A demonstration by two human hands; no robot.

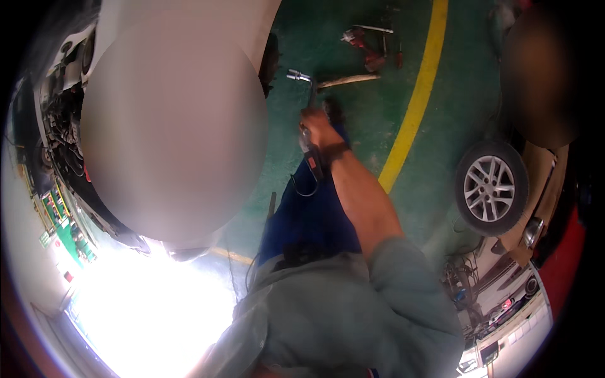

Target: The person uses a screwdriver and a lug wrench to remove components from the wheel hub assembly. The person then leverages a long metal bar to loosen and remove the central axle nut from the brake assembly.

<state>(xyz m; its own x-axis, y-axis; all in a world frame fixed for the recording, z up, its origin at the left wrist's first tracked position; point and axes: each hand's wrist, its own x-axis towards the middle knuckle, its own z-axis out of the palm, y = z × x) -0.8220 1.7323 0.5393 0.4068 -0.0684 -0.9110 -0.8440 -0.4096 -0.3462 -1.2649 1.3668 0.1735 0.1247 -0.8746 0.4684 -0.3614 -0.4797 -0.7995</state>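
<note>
My right hand point(318, 129) is closed around an L-shaped socket wrench point(300, 76) and a black-and-red tool point(312, 162) with a metal hook hanging below it. They are held over my blue trouser leg point(290, 220). Just beyond the hand, a long wooden-handled tool point(348, 80) lies on the green floor point(302, 38). I do not see my left hand.
A car's engine bay point(60, 145) is at left, partly behind a large blurred area. Farther ahead lie red-handled tools point(368, 57). A yellow line point(413, 113) crosses the floor. A wheel point(490, 189) rests at right beside cardboard point(535, 189), with another blurred area beyond.
</note>
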